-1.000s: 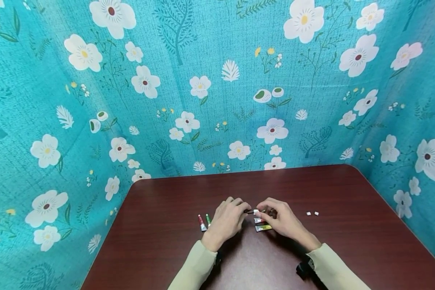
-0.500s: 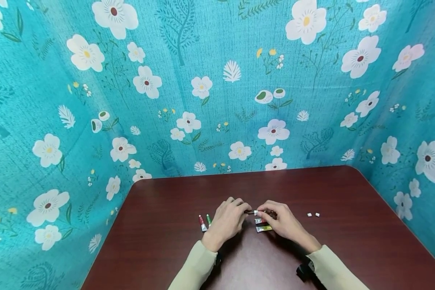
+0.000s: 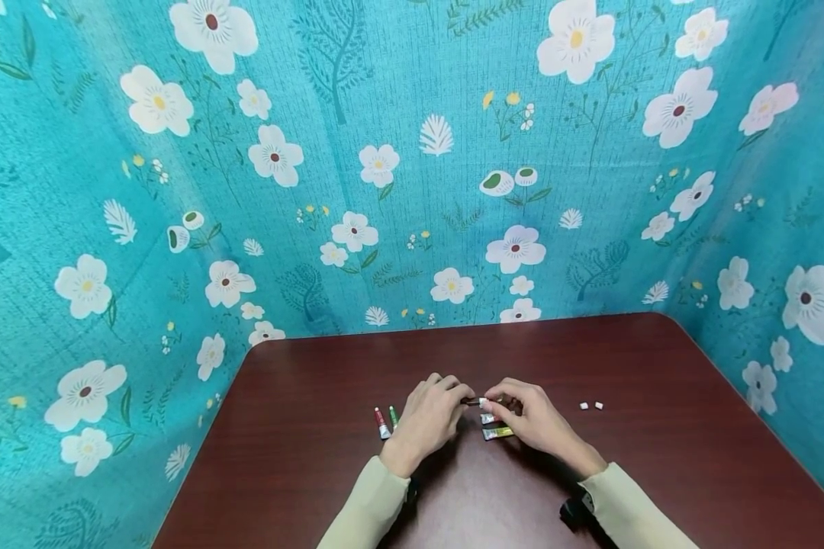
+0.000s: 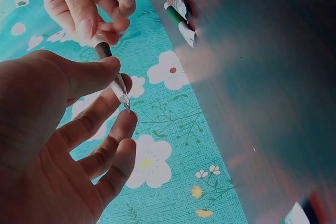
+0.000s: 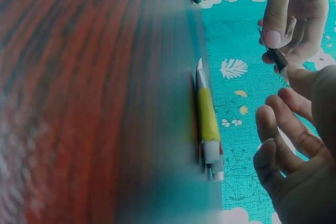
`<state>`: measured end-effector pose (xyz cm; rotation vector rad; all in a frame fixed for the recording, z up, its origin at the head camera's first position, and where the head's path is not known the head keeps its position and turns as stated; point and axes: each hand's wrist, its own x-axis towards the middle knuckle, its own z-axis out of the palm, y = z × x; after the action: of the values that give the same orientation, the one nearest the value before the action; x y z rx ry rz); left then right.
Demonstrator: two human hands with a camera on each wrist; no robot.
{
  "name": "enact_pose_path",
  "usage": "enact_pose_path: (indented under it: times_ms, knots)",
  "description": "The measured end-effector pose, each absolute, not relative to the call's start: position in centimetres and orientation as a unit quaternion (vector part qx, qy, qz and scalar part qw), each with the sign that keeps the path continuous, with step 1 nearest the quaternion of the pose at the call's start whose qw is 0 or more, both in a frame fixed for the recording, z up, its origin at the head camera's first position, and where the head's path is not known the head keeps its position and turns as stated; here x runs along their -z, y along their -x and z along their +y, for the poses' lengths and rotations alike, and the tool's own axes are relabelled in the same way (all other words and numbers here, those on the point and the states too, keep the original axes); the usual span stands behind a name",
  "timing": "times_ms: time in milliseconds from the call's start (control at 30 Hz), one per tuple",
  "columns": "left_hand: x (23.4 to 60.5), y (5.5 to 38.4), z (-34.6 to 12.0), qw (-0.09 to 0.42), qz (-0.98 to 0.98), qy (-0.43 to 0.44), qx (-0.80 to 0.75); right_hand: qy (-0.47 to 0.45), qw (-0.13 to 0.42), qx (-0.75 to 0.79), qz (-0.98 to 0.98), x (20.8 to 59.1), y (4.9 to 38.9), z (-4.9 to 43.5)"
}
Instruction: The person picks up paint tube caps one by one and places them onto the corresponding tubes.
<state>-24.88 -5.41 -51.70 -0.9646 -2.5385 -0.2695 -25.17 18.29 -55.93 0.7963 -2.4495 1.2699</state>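
L hand (image 3: 431, 418) pinches dark tube (image 5: 276, 60) by its body, R hand (image 3: 535, 415) pinches its white cap (image 5: 284, 70); it spans btwn both, yellow tube (image 5: 208, 113) nr R hand.

Head view high, forward, down; wrist views close, seemingly sideways, sharing dark tube (image 4: 104, 51).

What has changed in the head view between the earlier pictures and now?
Nothing has visibly moved, and nothing was taken or let go. The left hand and right hand still hold the dark tube between them; the yellow tube and two small white pieces stay on the table.
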Motion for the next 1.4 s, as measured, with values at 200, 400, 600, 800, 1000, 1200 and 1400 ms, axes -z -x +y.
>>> enact_pose_path:
  times_ms: [200, 400, 600, 800, 1000, 1200, 1400]
  knots:
    - [51.74, 24.84, -5.38, 0.200, -0.912, 0.344, 0.097, -0.287, 0.142, -0.447, -0.835, 55.78, 24.95, 18.18]
    - [51.71, 24.84, -5.39, 0.194, -0.914, 0.343, 0.097, -0.288, 0.146, -0.448, -0.833, 55.63, 24.93, 18.08]
    - [51.75, 24.82, -5.41, 0.197, -0.913, 0.344, 0.092, -0.290, 0.153, -0.442, -0.835, 55.74, 24.92, 18.10]
    - [51.68, 24.84, -5.36, 0.200, -0.913, 0.344, 0.089, -0.285, 0.151, -0.437, -0.840, 55.64, 24.89, 18.05]
    - [51.57, 24.80, -5.33, 0.200, -0.912, 0.345, 0.093, -0.280, 0.145, -0.436, -0.843, 55.67, 24.92, 18.08]
    - [51.65, 24.84, -5.27, 0.197, -0.915, 0.340, 0.089, -0.287, 0.142, -0.444, -0.837, 55.61, 24.83, 18.18]
    - [51.83, 24.88, -5.30, 0.203, -0.913, 0.343, 0.091, -0.292, 0.147, -0.446, -0.833, 55.38, 24.74, 18.14]
